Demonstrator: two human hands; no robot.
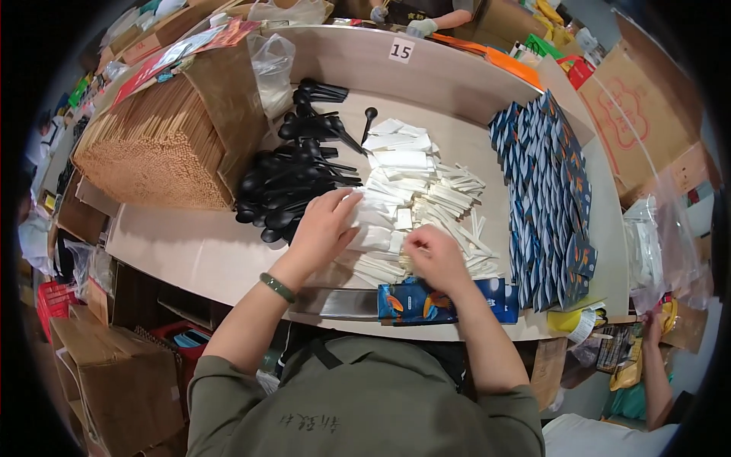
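My left hand (326, 228) rests on the left edge of the white folded napkins (400, 161), its fingers stretched out and apart. Beside it lies a heap of black plastic spoons (293, 179). My right hand (435, 257) is closed, its fingers curled over the near side of the thin white paper-wrapped sticks (449, 209); whatever is between the fingertips is hidden. Under my right wrist, blue printed packets (411, 302) lie at the table's front edge, beside a metal strip (335, 302).
A tall carton of stacked brown sticks (152, 167) stands at the left, a clear plastic bag (272, 68) behind it. Rows of blue packets (544, 198) fill the right side. A raised board (457, 72) borders the back. Other people's hands show at the far side and lower right.
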